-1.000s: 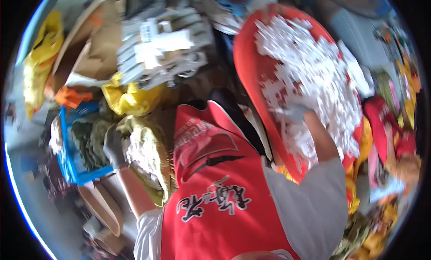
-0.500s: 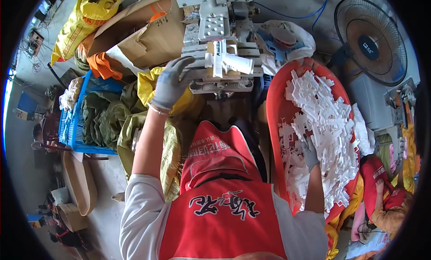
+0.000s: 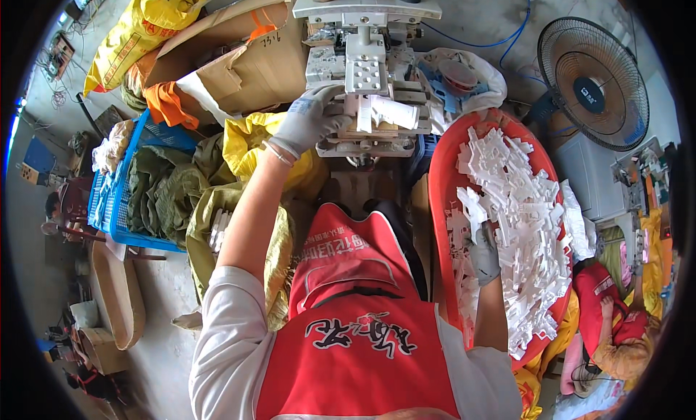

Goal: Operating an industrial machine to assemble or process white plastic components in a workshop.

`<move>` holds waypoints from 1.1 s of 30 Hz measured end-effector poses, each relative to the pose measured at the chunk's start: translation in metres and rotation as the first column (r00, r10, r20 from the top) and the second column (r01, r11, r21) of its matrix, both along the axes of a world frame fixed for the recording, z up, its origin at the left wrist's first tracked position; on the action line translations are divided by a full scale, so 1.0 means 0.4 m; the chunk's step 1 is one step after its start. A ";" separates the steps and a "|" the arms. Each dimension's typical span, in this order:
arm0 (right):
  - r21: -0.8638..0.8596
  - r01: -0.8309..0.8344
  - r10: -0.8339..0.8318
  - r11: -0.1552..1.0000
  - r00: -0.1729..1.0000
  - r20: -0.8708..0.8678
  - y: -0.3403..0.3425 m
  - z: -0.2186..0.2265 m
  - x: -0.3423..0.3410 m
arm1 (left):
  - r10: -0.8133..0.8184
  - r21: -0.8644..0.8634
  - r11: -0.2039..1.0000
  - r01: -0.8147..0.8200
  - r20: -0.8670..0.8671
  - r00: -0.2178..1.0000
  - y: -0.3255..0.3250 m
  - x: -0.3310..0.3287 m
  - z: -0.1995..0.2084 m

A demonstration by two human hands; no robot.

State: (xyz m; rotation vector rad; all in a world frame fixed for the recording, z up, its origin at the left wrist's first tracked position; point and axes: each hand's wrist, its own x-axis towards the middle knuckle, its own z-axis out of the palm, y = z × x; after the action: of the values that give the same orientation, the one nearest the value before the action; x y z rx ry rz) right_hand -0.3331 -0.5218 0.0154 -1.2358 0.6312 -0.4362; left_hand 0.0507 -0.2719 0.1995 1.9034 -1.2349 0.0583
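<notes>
A white pistol-shaped plastic piece (image 3: 391,113) lies on the bed of a grey press-like machine (image 3: 366,72), its grip end toward the right. The machine's perforated head covers part of it. My left hand (image 3: 308,123), in a pale grey glove, is at the bed's left side, fingers apart and slightly curled beside the piece; whether they touch it I cannot tell. To my right, my gloved right hand (image 3: 484,257) is down in a red tub (image 3: 444,173) heaped with white plastic pieces (image 3: 525,231). Its fingers close around the lower end of one pistol-shaped piece (image 3: 473,208).
A cardboard box (image 3: 264,65), a blue basket (image 3: 109,210) of dark green sacks and a yellow bag (image 3: 254,148) crowd the left. A fan (image 3: 591,94) and a white bag (image 3: 486,79) stand right of the machine. Another person (image 3: 620,326) sits at far right.
The machine's head now covers part of the piece on the bed. My left hand has moved right, closer to it. My right hand has taken hold of a pistol-shaped piece in the tub.
</notes>
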 end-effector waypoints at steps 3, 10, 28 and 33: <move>-0.043 0.003 -0.002 0.999 1.000 0.022 0.010 0.050 0.041 | 0.025 0.055 0.998 -0.025 0.003 1.000 -0.018 -0.001 0.021; 0.112 0.012 -0.049 0.994 0.943 0.328 -0.004 0.178 0.217 | 0.070 0.040 0.997 -0.069 -0.023 0.997 -0.018 0.007 0.015; -0.929 -0.299 0.178 -0.216 0.924 -0.339 0.081 0.458 0.605 | 0.802 0.026 0.588 -0.809 -0.154 0.578 0.612 -0.194 -0.241; -0.999 -0.034 0.348 0.015 0.937 -0.027 0.011 0.443 0.533 | 0.866 0.097 0.480 -0.872 -0.207 0.454 0.748 -0.230 -0.350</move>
State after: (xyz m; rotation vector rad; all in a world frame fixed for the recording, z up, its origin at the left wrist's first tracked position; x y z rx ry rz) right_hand -0.1201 -0.5173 0.1925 -2.5994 -0.2699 -0.8455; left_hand -0.0414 0.0273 0.0594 2.2556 0.0391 0.3864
